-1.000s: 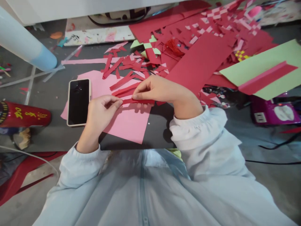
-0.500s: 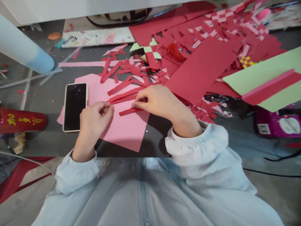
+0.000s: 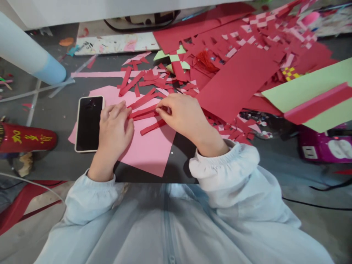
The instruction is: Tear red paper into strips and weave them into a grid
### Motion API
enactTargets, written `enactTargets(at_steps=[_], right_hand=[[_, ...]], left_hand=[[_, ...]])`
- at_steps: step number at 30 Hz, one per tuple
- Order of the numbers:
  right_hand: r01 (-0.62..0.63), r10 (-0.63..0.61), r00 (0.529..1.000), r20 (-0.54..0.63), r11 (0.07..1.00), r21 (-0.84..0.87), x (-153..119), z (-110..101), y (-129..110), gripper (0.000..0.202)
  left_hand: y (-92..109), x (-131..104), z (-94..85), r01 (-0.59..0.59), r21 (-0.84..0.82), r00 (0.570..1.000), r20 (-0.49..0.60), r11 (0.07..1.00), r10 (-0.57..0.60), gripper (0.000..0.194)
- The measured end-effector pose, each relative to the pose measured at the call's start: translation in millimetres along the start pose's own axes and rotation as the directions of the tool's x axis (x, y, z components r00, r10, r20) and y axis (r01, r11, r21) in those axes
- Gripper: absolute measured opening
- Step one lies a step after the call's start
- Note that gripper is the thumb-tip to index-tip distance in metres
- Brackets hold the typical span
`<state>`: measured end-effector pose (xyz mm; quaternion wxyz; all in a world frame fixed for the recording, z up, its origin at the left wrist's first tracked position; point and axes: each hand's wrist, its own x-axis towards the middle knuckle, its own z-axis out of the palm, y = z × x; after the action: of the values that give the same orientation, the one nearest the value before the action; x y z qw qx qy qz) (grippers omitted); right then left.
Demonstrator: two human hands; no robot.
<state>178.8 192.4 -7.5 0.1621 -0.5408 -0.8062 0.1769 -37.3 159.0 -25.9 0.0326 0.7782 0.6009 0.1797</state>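
Observation:
My left hand (image 3: pixel 114 125) lies palm down on a sheet of pink paper (image 3: pixel 147 156), its fingers apart and the tips at the left ends of several red paper strips. My right hand (image 3: pixel 185 116) is closed in a pinch, thumb and forefinger at the right part of a red paper strip (image 3: pixel 144 111). A separate red strip (image 3: pixel 152 127) rests on the pink sheet just below, its right end close under my right hand. Partly on the same sheet, beside my left hand, is a phone (image 3: pixel 89 124) with a dark screen.
Red and pink paper scraps (image 3: pixel 148 79) are heaped behind the strips. A large red sheet (image 3: pixel 239 80) and a folded green card (image 3: pixel 316 91) lie to the right, near a purple box (image 3: pixel 324 146). On the left are a red cylinder (image 3: pixel 30 138) and a white-and-blue tube (image 3: pixel 49 68).
My left hand has opened from a loose pinch, reaching forward to the strips' left ends. My right hand has shifted slightly forward from the lower strip to the one above.

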Motion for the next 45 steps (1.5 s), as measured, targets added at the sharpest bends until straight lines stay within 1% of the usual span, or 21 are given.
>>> enactTargets(at_steps=[4,8,11,16,19,24,32,35,39,41,45], right_hand=[[-0.029,0.029,1.0,-0.006,0.999,-0.04,-1,2,1,0.027],[-0.044,0.043,0.999,-0.03,0.998,-0.034,-1,2,1,0.028],[-0.041,0.04,0.999,-0.036,0.998,-0.038,-1,2,1,0.028],[-0.025,0.024,0.999,-0.026,1.0,-0.02,0,3,0,0.027],[-0.015,0.015,1.0,-0.007,1.0,-0.011,1,3,-1,0.026],[-0.006,0.006,1.0,0.026,1.0,-0.006,1,2,-1,0.026],[0.002,-0.002,1.0,0.006,1.0,0.0,1,6,0,0.028],[0.011,-0.01,0.999,-0.031,1.0,0.029,1,5,-1,0.029],[0.063,-0.048,0.986,-0.159,0.994,0.092,-1,1,-4,0.031],[0.108,-0.093,0.977,-0.193,0.991,0.072,-3,-3,-5,0.031],[0.242,-0.238,0.954,-0.183,0.97,0.002,-5,-8,-7,0.032]], left_hand=[[-2,2,3.0,-0.009,-0.006,0.999,0.051,1.0,0.009,0.032],[-1,3,2.2,-0.008,-0.003,0.999,0.036,1.0,0.008,0.031],[0,3,0.8,-0.049,-0.025,0.998,0.028,0.998,0.05,0.032],[0,3,-1.7,-0.1,-0.072,0.992,0.066,0.992,0.105,0.034],[0,3,-1.7,-0.119,-0.072,0.989,0.078,0.99,0.125,0.035],[-2,1,0.3,-0.105,-0.048,0.991,0.083,0.993,0.109,0.034],[-2,1,0.4,-0.064,-0.051,0.994,0.086,0.997,0.068,0.036],[-2,2,-1.7,-0.055,-0.076,0.996,0.063,0.996,0.06,0.035],[2,1,-5.9,-0.023,-0.141,0.999,-0.027,0.99,0.019,0.028],[4,0,-8.2,0.007,-0.184,0.997,-0.068,0.983,-0.02,0.022],[9,-1,-12.0,0.04,-0.273,0.991,-0.111,0.961,-0.073,0.012]])
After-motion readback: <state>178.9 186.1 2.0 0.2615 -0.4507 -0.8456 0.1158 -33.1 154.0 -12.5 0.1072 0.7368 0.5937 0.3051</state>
